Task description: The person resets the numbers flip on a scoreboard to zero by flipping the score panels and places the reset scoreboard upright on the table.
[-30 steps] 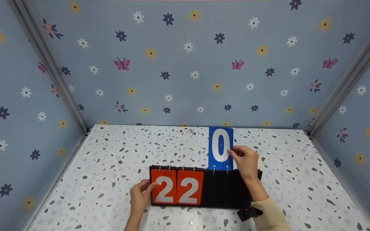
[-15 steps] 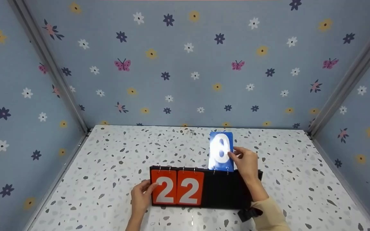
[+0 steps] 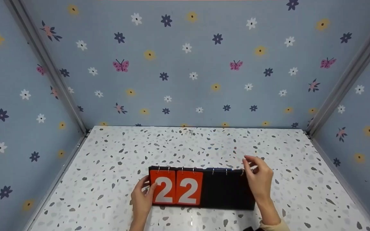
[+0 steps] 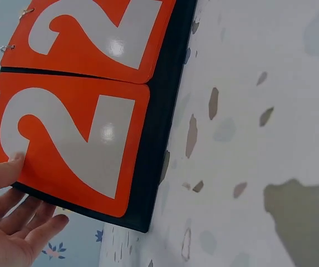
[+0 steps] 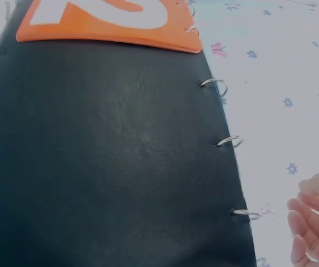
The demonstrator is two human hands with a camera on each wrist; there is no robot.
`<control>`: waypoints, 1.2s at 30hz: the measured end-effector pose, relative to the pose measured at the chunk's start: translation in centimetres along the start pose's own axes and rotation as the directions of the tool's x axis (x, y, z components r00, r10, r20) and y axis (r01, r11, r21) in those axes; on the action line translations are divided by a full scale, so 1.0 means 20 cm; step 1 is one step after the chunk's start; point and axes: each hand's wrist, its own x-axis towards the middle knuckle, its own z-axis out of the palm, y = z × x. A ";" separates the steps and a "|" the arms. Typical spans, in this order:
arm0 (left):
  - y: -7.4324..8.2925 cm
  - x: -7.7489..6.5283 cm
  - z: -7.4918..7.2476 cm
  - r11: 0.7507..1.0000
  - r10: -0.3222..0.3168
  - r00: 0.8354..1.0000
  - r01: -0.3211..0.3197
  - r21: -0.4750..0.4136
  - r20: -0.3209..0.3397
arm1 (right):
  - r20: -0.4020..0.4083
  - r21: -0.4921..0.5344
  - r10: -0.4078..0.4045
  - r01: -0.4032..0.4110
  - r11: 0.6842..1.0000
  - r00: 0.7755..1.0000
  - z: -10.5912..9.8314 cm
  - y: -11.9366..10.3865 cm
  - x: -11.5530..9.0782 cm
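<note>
A black flip scoreboard (image 3: 223, 191) stands on the speckled tabletop. Two red number cards hang on its left half, the left card (image 3: 164, 191) and the right card (image 3: 189, 189), each showing a white 2. My left hand (image 3: 141, 199) grips the board's left edge, thumb on the red card in front and the other fingers behind, as the left wrist view also shows. Near the top right corner is my right hand (image 3: 260, 179), fingers loosely bent around nothing. Bare black cover (image 5: 120, 144) with metal rings (image 5: 229, 141) fills the right half. Only a blue card edge (image 3: 218, 168) shows behind the top.
The white tabletop (image 3: 108, 154) with grey flecks extends around the scoreboard. Blue flower-patterned panels enclose it: the back panel (image 3: 185, 64), a left panel (image 3: 18, 128) and a right panel (image 3: 365, 128), with grey metal strips at the corners.
The blue cards, earlier raised above the board in my right hand, have flipped over behind it. My right hand has let go and moved right. My left hand keeps its hold.
</note>
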 end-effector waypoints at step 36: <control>0.20 -0.26 0.31 1.000 0.008 0.998 -0.008 -0.008 0.057 | -0.084 0.000 0.401 -0.403 0.915 0.912 0.06 0.65 -0.60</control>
